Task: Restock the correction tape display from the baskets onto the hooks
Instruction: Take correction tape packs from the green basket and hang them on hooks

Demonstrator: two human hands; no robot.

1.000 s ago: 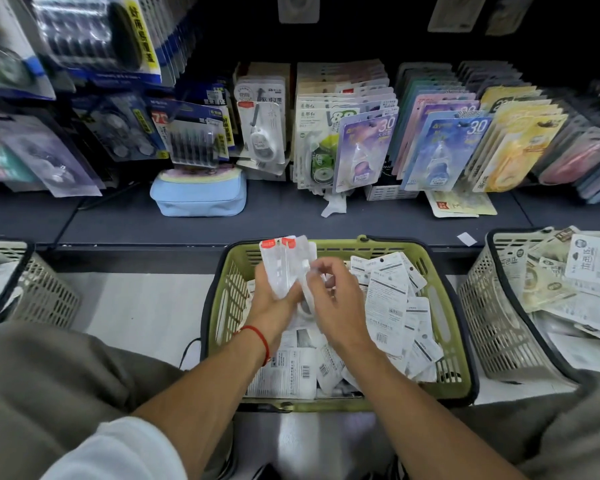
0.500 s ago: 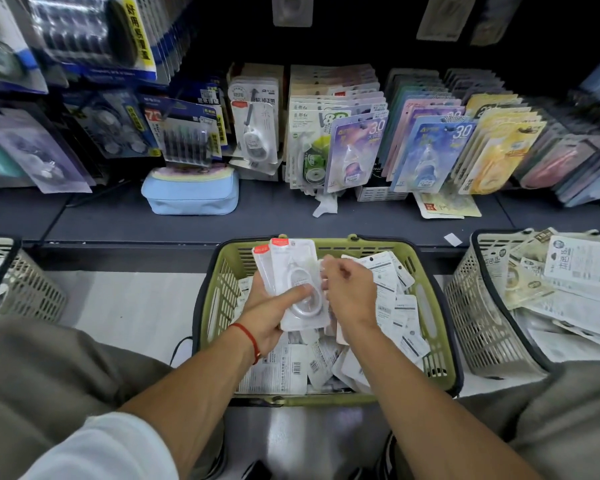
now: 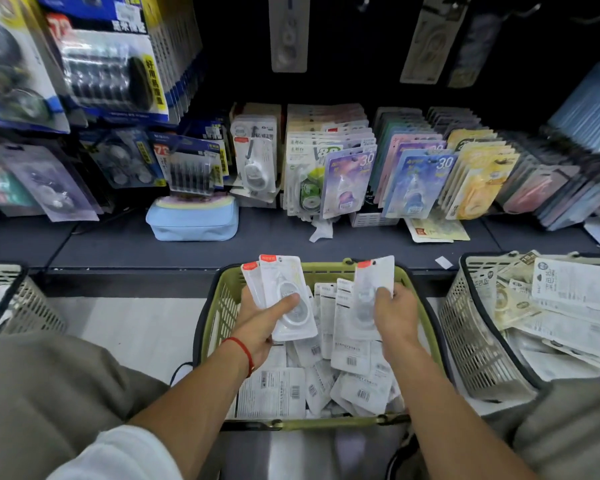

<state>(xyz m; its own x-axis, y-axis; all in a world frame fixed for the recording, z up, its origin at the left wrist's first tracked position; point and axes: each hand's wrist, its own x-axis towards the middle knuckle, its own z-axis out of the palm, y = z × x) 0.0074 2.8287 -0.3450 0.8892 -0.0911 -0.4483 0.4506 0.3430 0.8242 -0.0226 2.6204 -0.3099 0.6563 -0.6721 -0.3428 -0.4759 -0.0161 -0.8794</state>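
Over the green basket: both hands work just above the loose white packs, in front of the display.
Left hand (image 3: 260,318): holds a small fanned stack of correction tape packs (image 3: 286,299), thumb pressed across the front one, red tabs up, likely so the hang holes line up for a hook.
Right hand (image 3: 392,311): pinches a single pack (image 3: 373,289) upright, apart from the stack, probably next to join it.
Green basket (image 3: 219,306): stands on the pale floor, full of packs lying mostly face down.
White basket (image 3: 465,327): to the right, holds other carded stock.
Shelf (image 3: 274,240): dark ledge under crowded hooks; a blue pouch (image 3: 193,220) lies on it.
Room: dim shop aisle; upper hooks sparse.
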